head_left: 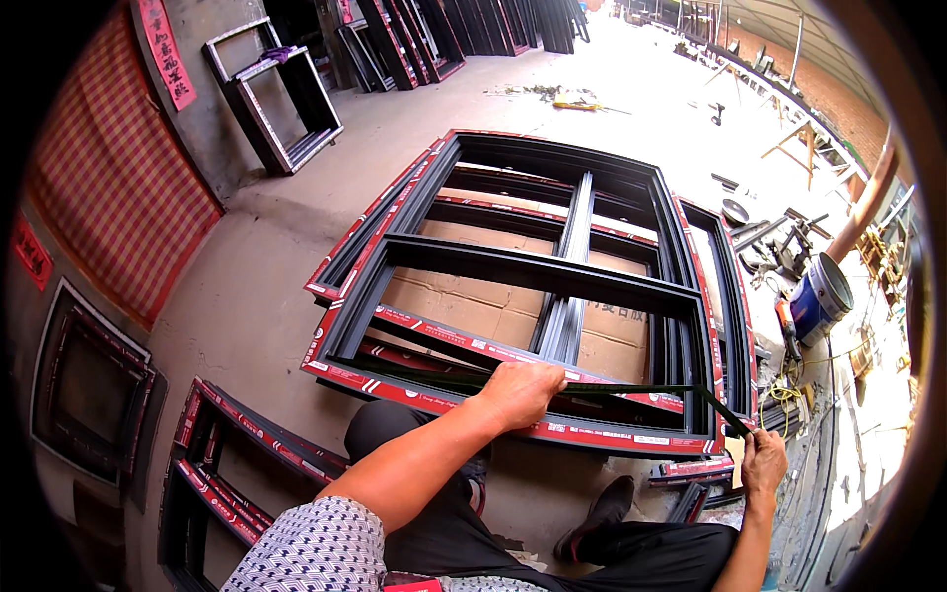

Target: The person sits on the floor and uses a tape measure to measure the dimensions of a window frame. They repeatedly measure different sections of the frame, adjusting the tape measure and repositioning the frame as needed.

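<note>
Head view, looking down on the work: a black window frame (543, 268) with red protective film on its edges lay flat in front of the seated person, on top of other similar frames, one of which showed past its right side (732, 281). Brown cardboard (464, 298) was visible beneath, through the openings. A long dark strip (631, 389) ran along the near part of the top frame; it passed the left hand, crossed to the right in a nearly straight line, then bent down toward the near right corner. Left hand (523, 397): closed in a fist on the strip, above the near rail. Right hand (764, 461): fingers together, clamped on the strip near its right end, just beyond the frame's near right corner. More red-filmed frames (258, 426) stood at the person's left, near the knee. To the right, a blue and white bucket (819, 299) stood tilted, with an orange and black tool (787, 321) beside it and a yellow cable (781, 391) nearer the person. Far left: a red checked curtain (118, 168) over an opening. Beyond the stack, a frame assembly (281, 153) stood upright by the wall, and dark frames (424, 39) leaned in a row at the back.
</note>
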`<state>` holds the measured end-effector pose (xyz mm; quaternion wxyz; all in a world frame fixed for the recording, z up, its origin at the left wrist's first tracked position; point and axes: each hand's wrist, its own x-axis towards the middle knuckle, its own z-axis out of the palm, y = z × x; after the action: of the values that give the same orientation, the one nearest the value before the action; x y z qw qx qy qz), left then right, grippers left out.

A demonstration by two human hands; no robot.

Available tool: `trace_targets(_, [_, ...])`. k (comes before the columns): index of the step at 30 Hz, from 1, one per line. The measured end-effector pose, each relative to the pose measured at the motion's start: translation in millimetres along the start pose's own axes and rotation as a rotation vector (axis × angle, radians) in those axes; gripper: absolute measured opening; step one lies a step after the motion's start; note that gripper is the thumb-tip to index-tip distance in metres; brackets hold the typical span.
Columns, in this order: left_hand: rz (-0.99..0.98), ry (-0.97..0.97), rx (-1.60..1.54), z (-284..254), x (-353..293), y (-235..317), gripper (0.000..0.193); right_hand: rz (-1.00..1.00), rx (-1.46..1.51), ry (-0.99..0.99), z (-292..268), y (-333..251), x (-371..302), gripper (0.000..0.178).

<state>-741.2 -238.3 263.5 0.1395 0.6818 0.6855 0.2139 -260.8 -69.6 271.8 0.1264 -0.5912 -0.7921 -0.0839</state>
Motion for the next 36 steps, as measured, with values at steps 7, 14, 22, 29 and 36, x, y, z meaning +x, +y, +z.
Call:
trace_targets(7, [-0.029, -0.049, 0.028, 6.7, 2.3, -0.5, 0.019, -0.006, -0.013, -0.025, -5.3, -0.8, -1.0, 0.019])
trace_targets(14, [-0.037, -0.089, 0.022, 10.5, 4.5, -2.8, 0.015, -0.032, -0.03, -0.046, -5.6, 0.3, -0.7, 0.019])
trace_targets(22, [-0.043, -0.098, 0.043, 7.6, 7.1, 0.0, 0.013, -0.031, -0.002, -0.085, -0.4, 14.1, 6.3, 0.021])
trace_targets(29, [-0.029, 0.113, 0.085, 10.5, 5.3, -5.4, 0.016, -0.022, 0.2, -0.126, 16.3, 27.8, 21.7, 0.03])
trace_targets(36, [0.039, 0.395, 0.178, 16.8, 15.9, -2.8, 0.011, 0.002, 0.267, -0.215, 35.8, 65.2, 46.6, 0.052])
